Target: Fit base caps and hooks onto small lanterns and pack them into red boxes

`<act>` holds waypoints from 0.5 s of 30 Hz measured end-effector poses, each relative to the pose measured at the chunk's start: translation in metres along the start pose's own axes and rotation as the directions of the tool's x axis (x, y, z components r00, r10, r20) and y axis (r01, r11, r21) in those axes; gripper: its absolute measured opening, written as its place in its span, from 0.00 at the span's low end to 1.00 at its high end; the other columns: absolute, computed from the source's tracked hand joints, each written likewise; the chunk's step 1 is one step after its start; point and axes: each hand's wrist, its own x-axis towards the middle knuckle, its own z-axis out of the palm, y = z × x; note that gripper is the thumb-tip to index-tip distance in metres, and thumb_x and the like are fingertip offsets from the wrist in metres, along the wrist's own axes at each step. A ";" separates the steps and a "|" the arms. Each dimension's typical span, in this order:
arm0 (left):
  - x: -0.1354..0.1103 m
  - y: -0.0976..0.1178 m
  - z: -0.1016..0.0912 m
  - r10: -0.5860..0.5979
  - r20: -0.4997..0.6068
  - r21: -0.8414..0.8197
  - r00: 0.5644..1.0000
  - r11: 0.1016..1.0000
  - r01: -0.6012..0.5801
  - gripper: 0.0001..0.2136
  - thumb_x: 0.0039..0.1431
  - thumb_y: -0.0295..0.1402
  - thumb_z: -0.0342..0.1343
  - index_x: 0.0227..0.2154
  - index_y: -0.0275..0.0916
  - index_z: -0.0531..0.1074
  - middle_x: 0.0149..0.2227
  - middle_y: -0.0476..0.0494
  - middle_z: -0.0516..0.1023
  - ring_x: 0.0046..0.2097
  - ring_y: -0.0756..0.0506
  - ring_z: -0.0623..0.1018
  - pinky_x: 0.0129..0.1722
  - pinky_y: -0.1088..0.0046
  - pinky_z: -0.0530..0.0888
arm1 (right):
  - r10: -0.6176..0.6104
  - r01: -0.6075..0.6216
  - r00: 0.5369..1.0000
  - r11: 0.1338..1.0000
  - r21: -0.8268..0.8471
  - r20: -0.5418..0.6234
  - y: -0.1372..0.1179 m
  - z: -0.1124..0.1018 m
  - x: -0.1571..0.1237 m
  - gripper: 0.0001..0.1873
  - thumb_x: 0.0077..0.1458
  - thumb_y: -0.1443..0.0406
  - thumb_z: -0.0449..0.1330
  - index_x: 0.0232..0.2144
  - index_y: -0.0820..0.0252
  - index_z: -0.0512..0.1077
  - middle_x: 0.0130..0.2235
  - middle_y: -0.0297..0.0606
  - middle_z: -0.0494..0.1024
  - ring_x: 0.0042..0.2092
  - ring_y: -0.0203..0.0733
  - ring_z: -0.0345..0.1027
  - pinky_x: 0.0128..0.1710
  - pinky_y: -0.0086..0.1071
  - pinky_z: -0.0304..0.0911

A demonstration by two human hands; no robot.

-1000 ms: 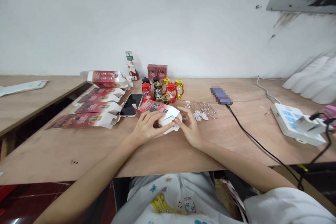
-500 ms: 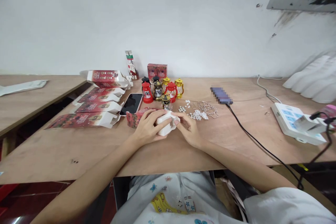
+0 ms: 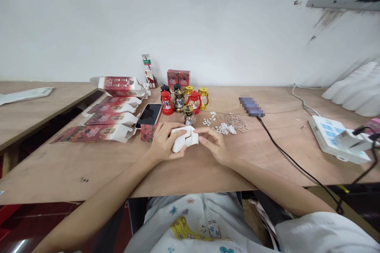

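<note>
My left hand (image 3: 162,142) is wrapped round a small white cardboard box (image 3: 179,142), thumb along its near side. Over the box's right end, the thumb and fingers of my right hand (image 3: 216,146) pinch the white flaps. A red printed carton piece (image 3: 147,132) shows left of my left hand; whether it belongs to the white box I cannot tell. Just behind the box stands a small bronze-coloured lantern (image 3: 189,115). Farther back are more lanterns, among them a red lantern (image 3: 166,103) and a gold lantern (image 3: 203,98).
Red flattened cartons (image 3: 111,118) lie at left beside a phone (image 3: 149,115). Two red boxes (image 3: 178,77) stand by the wall. White small parts (image 3: 225,128) and wire handles (image 3: 236,121) lie right of the lanterns. A cabled phone (image 3: 251,106) and power strip (image 3: 335,138) are farther right.
The white box has turned slightly in my left hand, and its flapped end now shows more. Less of the red carton piece is visible. The view has shifted slightly.
</note>
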 end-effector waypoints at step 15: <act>0.004 0.009 0.002 0.126 -0.022 0.007 0.992 0.992 -0.126 0.19 0.47 0.36 0.59 0.43 0.38 0.68 0.37 0.38 0.79 0.38 0.42 0.78 0.36 0.65 0.71 | 0.110 -0.108 0.994 0.979 0.173 -0.003 0.003 0.010 -0.003 0.15 0.47 0.59 0.67 0.36 0.53 0.68 0.40 0.34 0.74 0.40 0.36 0.70 0.40 0.33 0.69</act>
